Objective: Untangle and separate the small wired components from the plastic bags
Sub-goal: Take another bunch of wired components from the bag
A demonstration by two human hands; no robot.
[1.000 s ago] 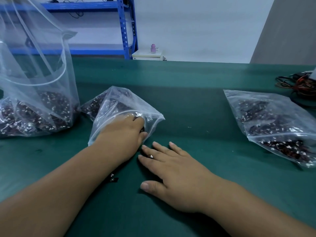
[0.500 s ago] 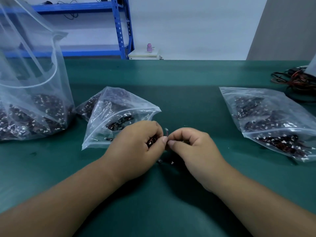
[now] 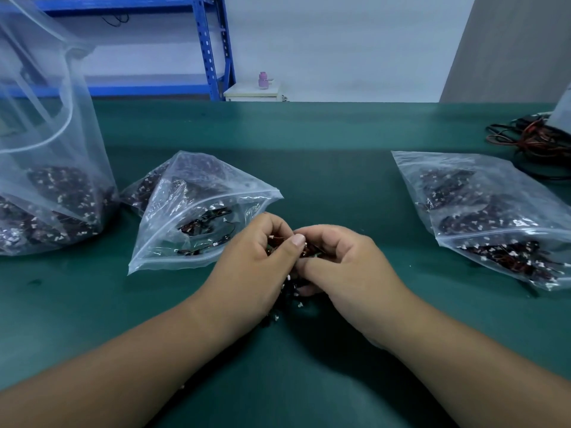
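Since half a second ago the hands have drawn closer, and more of the tangle of wired components (image 3: 292, 288) shows between them, spilling from under the fingers down onto the desk (image 3: 324, 143). Both the left grip (image 3: 256, 267) and the right grip (image 3: 346, 267) are curled and clamped on the tangle, thumbs meeting above it. The middle bag (image 3: 197, 211) lies just left of the hands, a tall bag (image 3: 46, 180) stands far left, and a flat bag (image 3: 482, 217) lies well apart on the right.

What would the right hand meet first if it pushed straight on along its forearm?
Probably the left hand, which meets the right hand over the wired components both hold; beyond lies the middle plastic bag, though depth is unclear.
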